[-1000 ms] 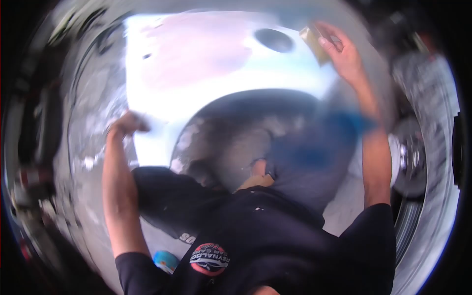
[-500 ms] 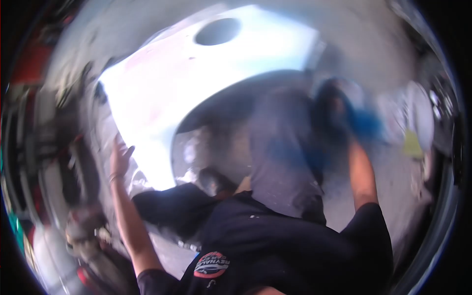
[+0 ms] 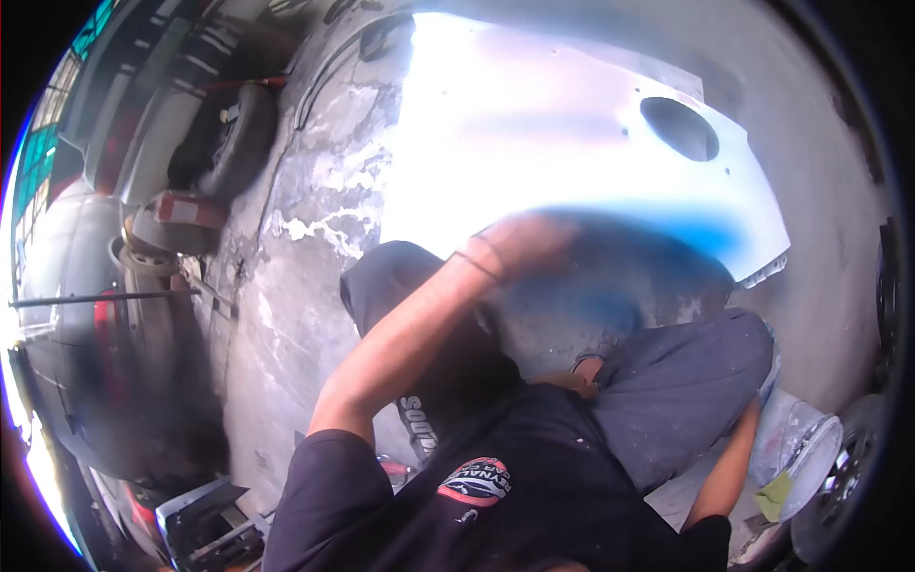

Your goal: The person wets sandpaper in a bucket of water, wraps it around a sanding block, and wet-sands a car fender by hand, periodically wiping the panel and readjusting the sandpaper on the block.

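Note:
A white car-body panel (image 3: 477,157) with a pinkish area, an oval hole and a wheel-arch cutout lies in front of me. Across its lower edge, near the arch, reaches my left hand (image 3: 545,244), blurred by motion; its fingers and anything in them cannot be made out. My right forearm goes down past my bent knee (image 3: 691,381), and the hand is hidden behind the leg. Beside that knee is a whitish bucket (image 3: 810,462), with a yellow-green piece (image 3: 774,498) at its rim. Blue smears blur the view over the arch.
Stained concrete floor (image 3: 276,353) extends to the left. Beyond it are a tyre (image 3: 243,143), a red-and-white box (image 3: 186,210) and vehicle parts. A wheel (image 3: 843,477) stands behind the bucket at the lower right.
The view has turned. My left hand has moved inward to the panel's arch. My right hand, which held a yellowish piece at first, has dropped out of sight behind my knee.

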Available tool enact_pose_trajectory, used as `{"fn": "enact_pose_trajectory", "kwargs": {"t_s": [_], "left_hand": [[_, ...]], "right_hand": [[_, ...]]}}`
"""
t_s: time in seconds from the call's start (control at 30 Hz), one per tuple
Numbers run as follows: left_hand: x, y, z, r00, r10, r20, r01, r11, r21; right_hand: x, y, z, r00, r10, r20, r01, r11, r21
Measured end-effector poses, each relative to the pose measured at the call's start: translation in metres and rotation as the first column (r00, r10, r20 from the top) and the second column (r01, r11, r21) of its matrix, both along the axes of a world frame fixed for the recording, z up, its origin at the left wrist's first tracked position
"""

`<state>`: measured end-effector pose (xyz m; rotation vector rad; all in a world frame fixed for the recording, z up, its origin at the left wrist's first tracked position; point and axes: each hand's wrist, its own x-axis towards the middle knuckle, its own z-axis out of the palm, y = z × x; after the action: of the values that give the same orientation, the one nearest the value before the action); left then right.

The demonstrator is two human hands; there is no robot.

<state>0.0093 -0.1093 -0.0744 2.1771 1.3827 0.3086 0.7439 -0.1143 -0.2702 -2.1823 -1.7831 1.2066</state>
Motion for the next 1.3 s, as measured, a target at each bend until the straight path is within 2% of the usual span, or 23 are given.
{"fn": "enact_pose_trajectory", "kwargs": {"t_s": [0.07,0.13,0.2,0.27,0.33,0.37,0.43,0.53,0.6,0.63,0.67,0.7,0.77,0.83,0.87,0.97,1.03,1.1,1.17,1.2,1.23,1.27,1.3], "left_hand": [[0.024,0.015,0.003,0.997,0.014,-0.079,-0.018,0.998,-0.052],[0.032,0.026,-0.002,0.998,0.028,0.053,-0.026,0.999,-0.031],[0.036,0.034,0.024,0.989,0.017,0.145,-0.014,1.000,-0.026],[0.042,0.035,0.028,0.970,0.008,0.244,-0.003,1.000,-0.021],[0.050,0.039,0.013,0.778,0.213,0.592,-0.219,0.974,-0.062],[0.051,0.043,0.014,0.762,0.214,0.612,-0.231,0.971,-0.053],[0.045,0.044,0.019,0.584,0.330,0.742,-0.311,0.935,-0.171],[0.012,0.062,0.025,0.411,0.425,0.807,-0.491,0.848,-0.197],[-0.016,0.085,0.010,0.230,0.390,0.892,-0.631,0.758,-0.169],[-0.028,0.093,0.005,0.231,0.385,0.894,-0.640,0.752,-0.159],[-0.039,0.098,0.002,0.108,0.381,0.918,-0.651,0.725,-0.225],[-0.049,0.099,0.002,-0.015,0.373,0.928,-0.651,0.701,-0.292],[-0.064,0.096,0.003,0.041,0.398,0.916,-0.691,0.674,-0.262],[-0.071,0.098,-0.003,0.123,0.470,0.874,-0.735,0.635,-0.238],[-0.072,0.096,-0.004,0.128,0.472,0.872,-0.732,0.639,-0.239],[-0.076,0.084,0.004,0.159,0.562,0.811,-0.778,0.577,-0.248],[-0.081,0.076,0.018,0.013,0.687,0.727,-0.534,0.619,-0.575],[-0.088,0.070,0.031,0.067,0.718,0.693,-0.400,0.656,-0.640],[-0.083,0.068,0.048,-0.119,0.733,0.670,0.018,0.676,-0.737],[-0.086,0.071,0.057,-0.154,0.666,0.730,0.170,0.745,-0.645],[-0.087,0.074,0.054,-0.143,0.669,0.729,0.174,0.742,-0.647],[-0.087,0.077,0.052,-0.002,0.498,0.867,0.057,0.866,-0.497],[-0.085,0.081,0.050,0.029,0.443,0.896,0.049,0.895,-0.444]], "right_hand": [[0.016,0.003,0.061,0.942,-0.171,-0.289,0.166,0.985,-0.042],[-0.070,0.013,0.188,0.831,-0.492,-0.260,0.470,0.871,-0.144],[-0.075,0.041,0.226,0.633,-0.394,-0.667,0.353,0.913,-0.204],[-0.175,0.074,0.278,0.602,-0.331,-0.726,0.363,0.924,-0.121],[-0.272,0.113,0.315,0.666,-0.148,-0.731,0.132,0.988,-0.079],[-0.323,0.129,0.325,0.713,-0.071,-0.697,0.045,0.997,-0.055],[-0.429,0.152,0.332,0.777,0.167,-0.606,-0.158,0.985,0.068],[-0.562,0.166,0.324,0.660,0.535,-0.527,-0.488,0.839,0.240],[-0.631,0.165,0.322,0.660,0.615,-0.433,-0.544,0.788,0.290],[-0.652,0.175,0.292,0.614,0.667,-0.422,-0.501,0.742,0.445],[-0.668,0.179,0.277,0.571,0.716,-0.402,-0.441,0.681,0.585],[-0.678,0.173,0.285,0.563,0.721,-0.404,-0.442,0.676,0.590],[-0.687,0.161,0.305,0.667,0.554,-0.498,-0.427,0.832,0.353],[-0.684,0.201,0.262,0.702,0.503,-0.504,-0.425,0.864,0.270],[-0.681,0.217,0.242,0.596,0.425,-0.681,-0.396,0.894,0.211],[-0.673,0.227,0.242,0.420,0.249,-0.873,-0.359,0.929,0.092],[-0.669,0.220,0.258,0.374,0.171,-0.912,-0.346,0.938,0.034],[-0.660,0.205,0.275,0.436,0.422,-0.795,-0.359,0.892,0.277],[-0.652,0.198,0.274,0.361,0.722,-0.590,-0.413,0.691,0.593],[-0.644,0.196,0.277,0.366,0.731,-0.576,-0.444,0.681,0.582],[-0.636,0.195,0.280,0.371,0.740,-0.561,-0.474,0.670,0.571],[-0.630,0.197,0.288,0.386,0.898,-0.209,-0.508,0.397,0.765],[-0.623,0.196,0.294,0.386,0.906,0.176,-0.551,0.073,0.832]]}}
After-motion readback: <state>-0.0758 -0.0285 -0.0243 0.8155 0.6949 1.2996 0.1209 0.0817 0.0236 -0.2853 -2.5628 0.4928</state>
